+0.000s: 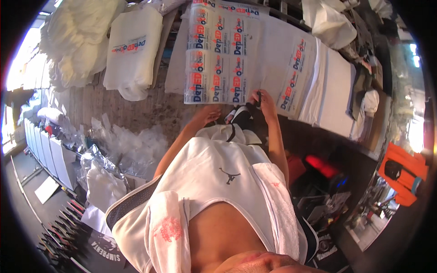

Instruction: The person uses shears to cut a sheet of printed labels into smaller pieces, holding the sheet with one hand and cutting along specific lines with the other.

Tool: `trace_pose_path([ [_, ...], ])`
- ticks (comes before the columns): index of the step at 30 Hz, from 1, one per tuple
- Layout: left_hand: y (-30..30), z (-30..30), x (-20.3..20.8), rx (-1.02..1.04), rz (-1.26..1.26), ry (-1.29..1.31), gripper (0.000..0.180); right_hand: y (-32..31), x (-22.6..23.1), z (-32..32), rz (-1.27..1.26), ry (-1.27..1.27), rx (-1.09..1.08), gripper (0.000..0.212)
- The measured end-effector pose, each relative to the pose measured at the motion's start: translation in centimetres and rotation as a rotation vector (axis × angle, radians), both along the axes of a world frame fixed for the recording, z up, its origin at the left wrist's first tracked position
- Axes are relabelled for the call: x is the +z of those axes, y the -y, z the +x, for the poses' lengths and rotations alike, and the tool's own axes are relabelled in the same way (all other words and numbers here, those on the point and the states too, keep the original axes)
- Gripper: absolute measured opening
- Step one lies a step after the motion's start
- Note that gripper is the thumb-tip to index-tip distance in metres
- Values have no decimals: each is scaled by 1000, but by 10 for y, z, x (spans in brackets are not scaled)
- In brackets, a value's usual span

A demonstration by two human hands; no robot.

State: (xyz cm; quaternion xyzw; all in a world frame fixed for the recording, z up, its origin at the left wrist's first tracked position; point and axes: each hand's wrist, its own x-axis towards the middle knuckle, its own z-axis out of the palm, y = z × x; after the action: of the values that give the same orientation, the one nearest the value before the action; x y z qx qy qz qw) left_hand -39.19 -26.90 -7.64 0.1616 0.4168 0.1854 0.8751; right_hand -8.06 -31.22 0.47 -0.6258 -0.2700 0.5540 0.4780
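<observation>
A long clear plastic sheet (218, 73), printed with repeated blue and red lettering, lies on the table in front of me. Just below its near edge is my left hand (208, 115), its fingers loosely bent and apart, with nothing visible in them. My right hand (266, 102) is at the sheet's near right corner. Its fingers close around a small slim black object (259, 98), whose kind I cannot make out. To the right of the printed columns, more of the same printed plastic (289, 86) overlaps a stack of white sheets (330, 91).
A stack of printed white plastic bags (134, 50) lies left of the sheet, beside a big bundle of translucent bags (77, 41). Crumpled clear plastic (136, 145) is heaped at my left. An orange object (403, 173) stands at far right. Bunched white plastic (327, 22) sits at the back right.
</observation>
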Motion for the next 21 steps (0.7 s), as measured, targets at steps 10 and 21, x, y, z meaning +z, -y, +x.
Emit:
trace_pose_path([
  [10,-15,-7,56,674,-411,295,82,-117,10,71,75,50,111,36],
  [21,-36,-21,28,961,372,-406,64,-243,16,94,167,32,272,37],
])
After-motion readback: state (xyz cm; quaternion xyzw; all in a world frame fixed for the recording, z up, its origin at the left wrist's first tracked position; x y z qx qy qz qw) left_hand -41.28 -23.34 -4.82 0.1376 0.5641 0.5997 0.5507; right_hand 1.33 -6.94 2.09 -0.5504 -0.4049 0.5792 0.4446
